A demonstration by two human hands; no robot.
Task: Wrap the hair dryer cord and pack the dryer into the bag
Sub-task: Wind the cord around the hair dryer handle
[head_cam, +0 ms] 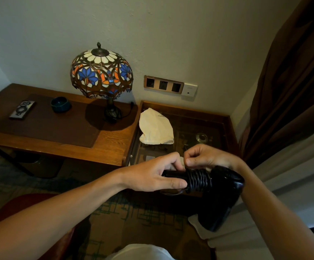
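Observation:
A black hair dryer [221, 196] hangs in front of me, its body low at the right and its handle pointing left. Its black cord [199, 180] lies coiled in tight turns around the handle. My left hand [158, 175] grips the handle's left end, thumb under the coils. My right hand [206, 156] is above the coils with its fingertips pinched together, on the cord's end as far as I can tell. A cream cloth bag [156, 128] lies flat on the glass-topped side table [208, 117] beyond my hands.
A stained-glass lamp [101, 72] stands on the wooden desk [58, 145] at the left, with a dark bowl [60, 104] and a remote [22, 109]. Wall sockets [163, 84] sit above the side table. A brown curtain [293, 81] hangs at the right.

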